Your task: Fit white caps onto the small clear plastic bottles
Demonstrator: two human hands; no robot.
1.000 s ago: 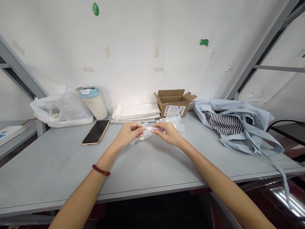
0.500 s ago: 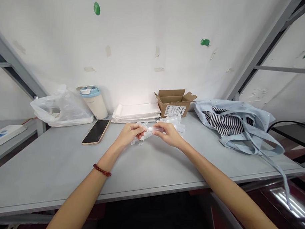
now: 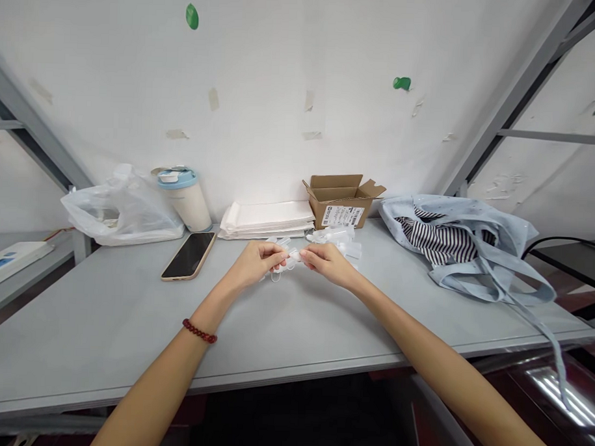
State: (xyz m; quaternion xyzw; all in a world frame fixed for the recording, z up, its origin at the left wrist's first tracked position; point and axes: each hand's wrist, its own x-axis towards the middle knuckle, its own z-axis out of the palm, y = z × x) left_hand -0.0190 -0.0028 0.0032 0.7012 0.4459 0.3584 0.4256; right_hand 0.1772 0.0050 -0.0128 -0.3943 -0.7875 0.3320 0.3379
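Note:
Close together above the table, my left hand (image 3: pixel 257 262) and my right hand (image 3: pixel 329 262) both pinch with thumb and fingers. Between their fingertips shows the white end of a small white-capped tube (image 3: pixel 294 255); the fingers cover most of it. Behind and beside my right hand lies a pile of translucent plastic tubes (image 3: pixel 332 234). More clear plastic pieces (image 3: pixel 281 240) lie just behind my left hand, and a thin clear loop (image 3: pixel 276 277) shows under its fingers.
An open cardboard box (image 3: pixel 339 208) and a stack of white envelopes (image 3: pixel 266 220) stand against the wall. To the left are a phone (image 3: pixel 189 256), a blue-lidded cup (image 3: pixel 185 203) and a white plastic bag (image 3: pixel 125 210). A light blue cloth bag (image 3: pixel 458 235) lies right.
My right fingers have moved nearer the tube's capped end and cover its clear body, which showed earlier. Both hands are otherwise nearly in the same place.

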